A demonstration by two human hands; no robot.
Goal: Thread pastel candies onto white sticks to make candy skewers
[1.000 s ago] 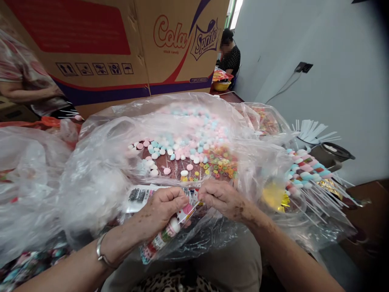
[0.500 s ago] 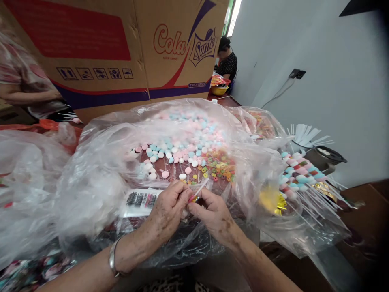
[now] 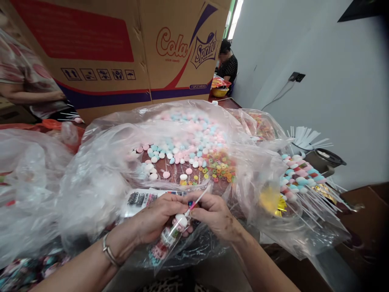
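A candy stick (image 3: 170,234) in a clear wrapper is held between my hands, tilted, with pink, white and blue candies down towards me. Its white stick (image 3: 201,195) points up to the right. My left hand (image 3: 161,213) is closed around the wrapper's neck. At the same neck, my right hand (image 3: 212,211) pinches beside the stick. A small pink and dark blue shiny bit (image 3: 191,204) shows between the fingers; its kind I cannot make out. Behind the hands, pastel round candies (image 3: 182,154) and small ring candies (image 3: 220,166) lie in an open clear plastic bag (image 3: 121,142).
Finished-looking candy sticks (image 3: 299,174) are piled at right, by a clear tub (image 3: 291,211) with gold ties. White sticks (image 3: 306,136) and a grey jug (image 3: 325,160) stand behind. A large cardboard box (image 3: 106,48) rises at the back. Two people are beyond.
The candy stick's wrapped body has come into view below my hands, tilted towards me. My left hand has turned and shifted slightly left and down; the right stays at the neck.
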